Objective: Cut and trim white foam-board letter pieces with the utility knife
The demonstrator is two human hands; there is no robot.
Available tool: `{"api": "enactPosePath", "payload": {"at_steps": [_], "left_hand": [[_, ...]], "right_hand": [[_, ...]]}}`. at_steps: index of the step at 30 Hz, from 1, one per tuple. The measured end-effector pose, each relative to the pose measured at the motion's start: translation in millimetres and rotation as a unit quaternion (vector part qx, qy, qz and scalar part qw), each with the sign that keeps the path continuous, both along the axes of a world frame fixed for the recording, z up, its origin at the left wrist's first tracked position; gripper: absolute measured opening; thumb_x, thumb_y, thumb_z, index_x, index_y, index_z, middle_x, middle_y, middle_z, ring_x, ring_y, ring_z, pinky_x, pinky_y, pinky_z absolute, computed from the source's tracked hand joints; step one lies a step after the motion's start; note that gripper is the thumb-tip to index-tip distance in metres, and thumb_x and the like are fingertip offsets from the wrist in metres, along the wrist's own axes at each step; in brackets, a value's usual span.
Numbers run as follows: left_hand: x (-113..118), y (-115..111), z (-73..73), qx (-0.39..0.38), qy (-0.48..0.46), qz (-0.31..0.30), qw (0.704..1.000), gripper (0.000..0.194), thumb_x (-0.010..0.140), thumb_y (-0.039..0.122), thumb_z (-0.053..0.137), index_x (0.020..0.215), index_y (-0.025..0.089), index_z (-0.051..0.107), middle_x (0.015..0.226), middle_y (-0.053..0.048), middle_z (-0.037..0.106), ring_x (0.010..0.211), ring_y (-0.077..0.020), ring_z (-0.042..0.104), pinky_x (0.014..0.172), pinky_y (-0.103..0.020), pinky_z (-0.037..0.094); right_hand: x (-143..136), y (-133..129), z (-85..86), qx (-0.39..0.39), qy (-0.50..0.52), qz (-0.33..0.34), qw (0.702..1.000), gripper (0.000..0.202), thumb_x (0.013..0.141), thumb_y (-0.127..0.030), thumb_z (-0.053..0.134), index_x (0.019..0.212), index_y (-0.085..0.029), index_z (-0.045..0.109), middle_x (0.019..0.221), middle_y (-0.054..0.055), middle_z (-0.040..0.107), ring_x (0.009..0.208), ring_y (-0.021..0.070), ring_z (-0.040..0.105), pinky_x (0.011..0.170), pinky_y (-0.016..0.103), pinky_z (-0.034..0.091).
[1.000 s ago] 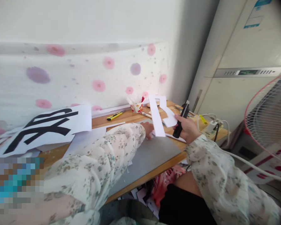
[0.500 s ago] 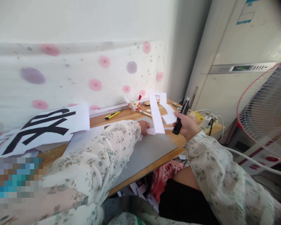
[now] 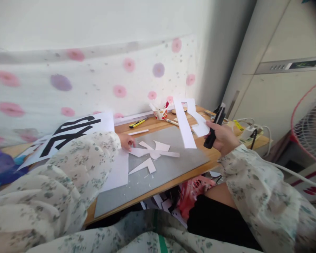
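My right hand (image 3: 225, 137) is closed around a black utility knife (image 3: 216, 128), which points upward. A white cut-out letter (image 3: 184, 123) is pinched in the same hand, raised over the right end of the grey cutting mat (image 3: 173, 168). My left hand (image 3: 127, 141) is at the mat's left side, fingers loosely bent and apart, by the tip of several white offcuts (image 3: 155, 154). Whether it touches them I cannot tell. A separate angled offcut (image 3: 149, 165) lies in front. Under my left forearm is a white sheet (image 3: 118, 172).
Behind the mat are a yellow utility knife (image 3: 138, 123), a patterned cup (image 3: 160, 113) and a white pen (image 3: 172, 122). Printed sheets with black characters (image 3: 76, 130) lie left. A power strip (image 3: 249, 133) with cords sits right, near a fan (image 3: 312, 123). A red plastic bag (image 3: 192, 193) hangs below.
My left hand has moved left from the middle of the mat, uncovering the offcuts. My right hand still holds the knife and cut-out letter. The view has turned a little left.
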State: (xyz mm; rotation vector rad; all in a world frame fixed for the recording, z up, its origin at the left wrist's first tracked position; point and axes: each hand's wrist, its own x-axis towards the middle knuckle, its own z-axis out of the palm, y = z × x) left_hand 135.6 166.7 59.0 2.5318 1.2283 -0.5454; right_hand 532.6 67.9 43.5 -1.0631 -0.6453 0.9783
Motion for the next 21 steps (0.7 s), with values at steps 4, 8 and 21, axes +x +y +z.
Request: {"api": "enactPosePath", "payload": {"at_steps": [4,8,21], "left_hand": [[17,-28,-21.1,0.028,-0.022,-0.037,0.999,0.125,0.043,0.052,0.088,0.149,0.028,0.027,0.159,-0.016,0.020,0.141,-0.0433,0.021,0.110,-0.057,0.023],[62,-43,-44.5,0.028,-0.014,-0.083,0.996,0.143,0.026,0.048,0.092,0.150,0.040,0.020,0.162,-0.012,0.006,0.142,-0.0506,0.008,0.107,-0.071,0.012],[109,-11,-44.8,0.054,-0.040,-0.070,0.995,0.124,0.027,0.052,0.088,0.141,0.038,0.042,0.149,-0.009,0.035,0.123,-0.0441,0.044,0.099,-0.058,0.038]], "right_hand": [[-2,1,1.6,-0.033,0.009,0.002,0.999,0.023,0.078,-0.017,0.070,0.066,-0.019,0.051,0.045,-0.008,0.044,0.034,0.0069,0.041,0.032,0.020,0.042],[-6,2,0.1,-0.046,0.010,0.009,0.999,0.024,0.078,-0.018,0.071,0.066,-0.020,0.050,0.045,-0.008,0.044,0.034,0.0069,0.040,0.031,0.019,0.042],[-2,2,-2.3,-0.052,-0.016,0.008,0.998,0.015,0.078,-0.018,0.067,0.068,-0.019,0.056,0.042,-0.007,0.045,0.034,0.0080,0.042,0.031,0.019,0.043]]}}
